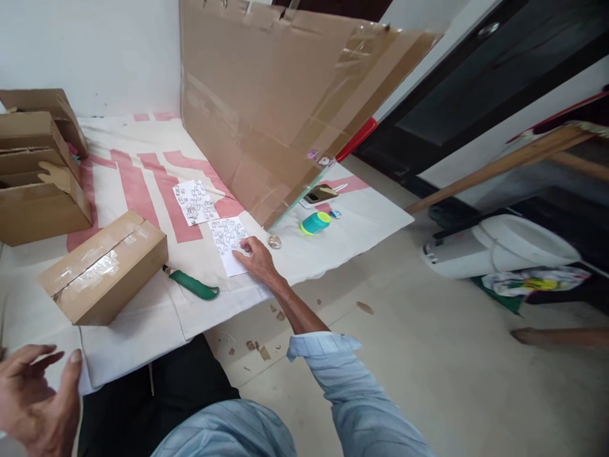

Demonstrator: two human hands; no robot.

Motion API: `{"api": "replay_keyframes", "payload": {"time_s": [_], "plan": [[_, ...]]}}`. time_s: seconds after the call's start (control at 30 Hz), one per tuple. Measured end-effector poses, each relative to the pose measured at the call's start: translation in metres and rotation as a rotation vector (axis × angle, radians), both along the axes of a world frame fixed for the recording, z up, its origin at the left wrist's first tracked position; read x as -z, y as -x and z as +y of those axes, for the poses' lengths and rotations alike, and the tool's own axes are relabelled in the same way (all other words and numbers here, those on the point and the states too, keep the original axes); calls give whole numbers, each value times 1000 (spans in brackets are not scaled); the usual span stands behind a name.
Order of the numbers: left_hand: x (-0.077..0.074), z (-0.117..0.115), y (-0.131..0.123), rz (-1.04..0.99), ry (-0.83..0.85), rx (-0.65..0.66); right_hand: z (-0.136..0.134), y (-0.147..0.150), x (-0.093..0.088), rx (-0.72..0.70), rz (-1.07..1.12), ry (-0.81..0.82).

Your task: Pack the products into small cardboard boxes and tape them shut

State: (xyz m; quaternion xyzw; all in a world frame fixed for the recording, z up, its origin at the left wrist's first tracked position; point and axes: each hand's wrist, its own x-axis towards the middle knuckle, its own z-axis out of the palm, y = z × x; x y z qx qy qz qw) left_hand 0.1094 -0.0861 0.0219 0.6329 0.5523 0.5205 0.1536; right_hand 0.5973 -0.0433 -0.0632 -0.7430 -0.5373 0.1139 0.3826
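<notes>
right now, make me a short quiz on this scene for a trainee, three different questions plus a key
1. Multiple choice: the fingers of the right hand are over which thing?
A) the white bucket
B) a marked sheet
C) the phone

2. True or false: the green-handled tool lies on top of the taped box.

3. Count: how many paper sheets with drawn marks lie on the table?

Key:
1. B
2. False; it lies on the cloth beside the box.
3. Two; the other sheet lies farther from the person.
</notes>
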Motion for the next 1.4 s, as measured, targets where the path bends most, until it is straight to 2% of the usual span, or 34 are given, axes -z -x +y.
{"api": "replay_keyframes", "payload": {"time_s": [0.07,0.2,0.3,0.37,0.5,0.63,0.7,0.8,0.93,1.03,1.17,1.33,1.4], "plan": [[8,23,15,-110,85,22,-1,1,0,16,33,-29],[19,64,19,-96,151,266,-4,4,1,82,87,-92],[17,77,6,-72,222,355,-11,7,2,93,99,-123],[16,78,-1,-93,223,369,-17,10,3,102,104,-150],[17,72,-2,-126,240,370,-25,22,-3,148,74,-237],[16,55,15,-131,288,360,-25,54,-29,69,67,-351],[11,44,28,-136,321,355,-24,79,-45,-47,102,-358],[-1,28,46,-121,385,363,-22,120,-65,-315,183,-268],[-14,8,64,-89,446,374,-17,164,-77,-642,272,-171],[-18,-3,72,-94,465,398,-12,178,-77,-683,254,-154],[-13,-8,75,-128,448,407,-10,173,-67,-585,79,-45],[3,-6,68,-211,365,369,-26,151,-36,-488,-294,107],[10,-7,64,-223,310,328,-32,144,-23,-489,-367,142]]}}
